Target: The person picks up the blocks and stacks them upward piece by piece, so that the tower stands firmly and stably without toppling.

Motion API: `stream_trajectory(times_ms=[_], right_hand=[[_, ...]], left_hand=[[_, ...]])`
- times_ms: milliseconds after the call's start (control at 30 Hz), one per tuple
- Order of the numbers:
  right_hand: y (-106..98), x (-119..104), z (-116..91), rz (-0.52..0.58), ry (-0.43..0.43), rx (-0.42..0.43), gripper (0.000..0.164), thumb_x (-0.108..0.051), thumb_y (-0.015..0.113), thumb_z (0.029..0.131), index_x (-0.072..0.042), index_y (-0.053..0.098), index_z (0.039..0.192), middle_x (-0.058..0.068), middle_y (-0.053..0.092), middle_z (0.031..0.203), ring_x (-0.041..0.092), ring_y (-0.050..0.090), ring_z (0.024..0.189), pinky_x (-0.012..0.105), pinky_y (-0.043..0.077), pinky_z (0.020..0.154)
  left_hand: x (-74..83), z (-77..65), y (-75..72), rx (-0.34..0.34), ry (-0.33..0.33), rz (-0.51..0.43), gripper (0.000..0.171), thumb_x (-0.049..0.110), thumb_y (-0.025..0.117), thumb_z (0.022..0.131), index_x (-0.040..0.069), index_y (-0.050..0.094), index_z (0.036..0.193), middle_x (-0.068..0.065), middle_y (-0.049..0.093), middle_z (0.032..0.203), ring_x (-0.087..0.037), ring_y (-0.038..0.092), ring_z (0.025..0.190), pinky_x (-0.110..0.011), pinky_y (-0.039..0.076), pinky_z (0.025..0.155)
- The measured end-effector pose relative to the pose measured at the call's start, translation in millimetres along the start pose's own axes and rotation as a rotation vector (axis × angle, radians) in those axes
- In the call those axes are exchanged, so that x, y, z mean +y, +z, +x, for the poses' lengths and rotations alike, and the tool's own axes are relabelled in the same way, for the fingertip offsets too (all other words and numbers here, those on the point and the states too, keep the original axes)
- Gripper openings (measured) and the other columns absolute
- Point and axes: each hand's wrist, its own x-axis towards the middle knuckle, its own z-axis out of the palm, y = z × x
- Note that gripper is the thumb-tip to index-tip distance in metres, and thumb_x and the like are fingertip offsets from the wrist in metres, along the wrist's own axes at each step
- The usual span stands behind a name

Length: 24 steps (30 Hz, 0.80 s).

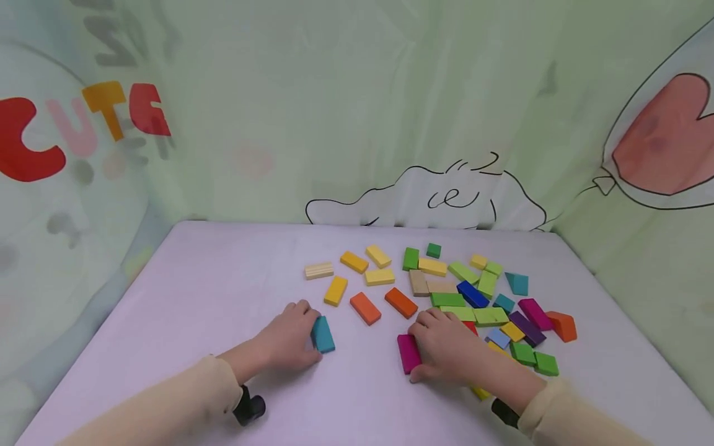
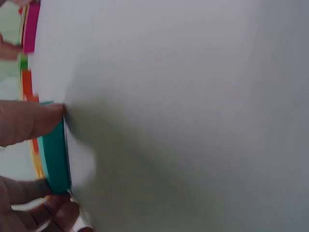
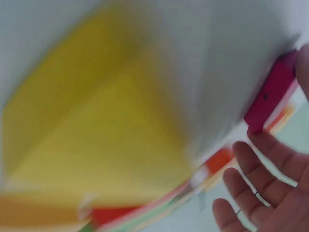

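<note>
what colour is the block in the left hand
The rectangular block in the left hand is teal, seen best in the head view.

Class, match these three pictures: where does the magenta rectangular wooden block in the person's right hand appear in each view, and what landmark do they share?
Head: magenta rectangular wooden block slightly right of centre, lower half.
Left wrist: top-left corner.
Right wrist: near the right edge, upper half.
Shared landmark: the right hand holding it, only partly visible from the left wrist.
</note>
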Motion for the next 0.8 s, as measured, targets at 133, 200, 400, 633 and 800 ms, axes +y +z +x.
stream_trajectory(times_ms=[133,200,400,633,800], right_hand=[[0.9,-26.9,5.6,0.038,-0.016,0.003,0.073,-0.06,0.086,0.071,-0.009,0.067,0.119,0.006,0.068,0.107,0.023,0.06,0.107,0.048,0.055,0.096],[1.8,-36.1,9.2,0.053,-0.024,0.01,0.073,-0.062,0.085,0.071,-0.01,0.067,0.118,0.004,0.067,0.102,0.02,0.061,0.101,0.043,0.056,0.092],[4.4,-46.0,15.3,0.081,-0.03,0.004,0.074,-0.063,0.084,0.071,-0.011,0.066,0.121,0.003,0.068,0.103,0.017,0.062,0.098,0.038,0.059,0.089],[4.5,-47.5,17.9,0.069,-0.036,-0.002,0.079,-0.068,0.082,0.07,-0.011,0.065,0.122,0.003,0.068,0.106,0.018,0.062,0.1,0.038,0.06,0.089],[4.9,-48.1,18.8,0.054,-0.041,-0.003,0.08,-0.068,0.082,0.069,-0.011,0.065,0.122,0.003,0.068,0.106,0.018,0.062,0.1,0.038,0.06,0.09]], left_hand=[[19.9,-6.1,5.1,-0.071,0.132,-0.057,0.068,0.031,0.083,0.084,0.003,0.057,0.141,-0.009,0.057,0.128,-0.019,0.05,0.112,-0.036,0.054,0.099],[27.8,-6.9,7.0,-0.091,0.161,-0.057,0.068,0.032,0.083,0.084,0.006,0.057,0.142,-0.006,0.056,0.129,-0.018,0.05,0.114,-0.034,0.054,0.099],[34.4,-6.1,9.5,-0.099,0.2,-0.02,0.066,0.032,0.083,0.084,0.012,0.058,0.142,-0.001,0.057,0.131,-0.016,0.05,0.115,-0.032,0.053,0.1],[35.4,-4.4,9.4,-0.105,0.22,-0.011,0.067,0.033,0.084,0.083,0.015,0.059,0.142,0.001,0.057,0.13,-0.015,0.05,0.116,-0.033,0.052,0.099],[37.7,-4.2,8.4,-0.112,0.202,0.001,0.067,0.034,0.084,0.083,0.015,0.059,0.142,0.001,0.057,0.129,-0.015,0.05,0.115,-0.032,0.053,0.098]])
